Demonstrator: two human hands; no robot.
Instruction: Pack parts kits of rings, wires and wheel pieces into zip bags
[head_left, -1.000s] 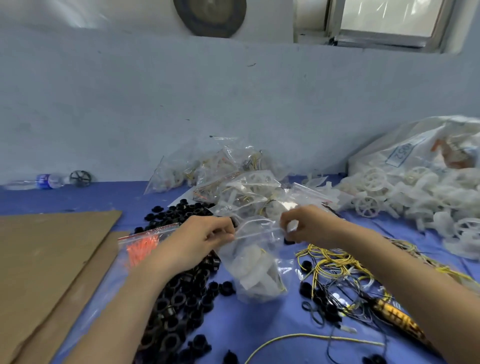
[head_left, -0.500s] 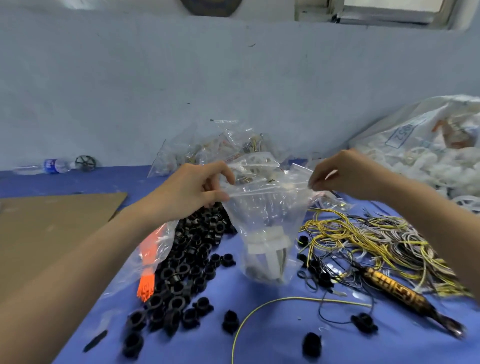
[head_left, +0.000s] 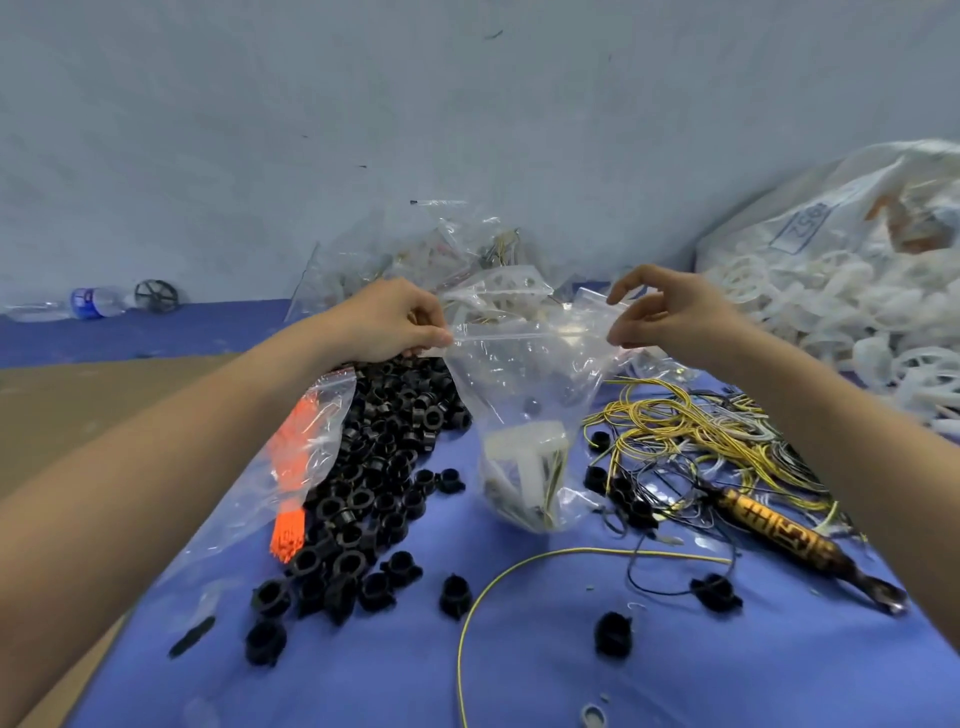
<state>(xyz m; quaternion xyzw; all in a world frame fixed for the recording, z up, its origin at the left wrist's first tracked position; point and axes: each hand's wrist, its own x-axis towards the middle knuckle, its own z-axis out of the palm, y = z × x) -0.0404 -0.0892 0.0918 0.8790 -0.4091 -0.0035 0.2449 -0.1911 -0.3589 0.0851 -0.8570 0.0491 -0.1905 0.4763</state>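
Observation:
A clear zip bag (head_left: 524, 395) hangs upright over the blue table, with white plastic pieces and thin wires in its bottom (head_left: 524, 467). My left hand (head_left: 389, 322) pinches its top left corner. My right hand (head_left: 675, 312) is at the top right corner with its fingers spread; only the thumb tip touches the bag's edge. Black rings (head_left: 384, 447) are heaped under my left forearm. Tangled yellow and dark wires (head_left: 675, 431) lie on the right. White wheel pieces (head_left: 841, 322) spill from a big sack at the far right.
Filled zip bags (head_left: 415, 249) are heaped against the wall behind. A bag of orange sticks (head_left: 298, 447) lies left of the rings, with cardboard (head_left: 78, 405) beyond it. A brown-and-gold tool (head_left: 779, 535), loose rings and a long yellow wire (head_left: 519, 566) lie near the front.
The hands moved apart along the bag's top edge and lifted it, so it now hangs stretched wide. My right hand's fingers have loosened from their pinch.

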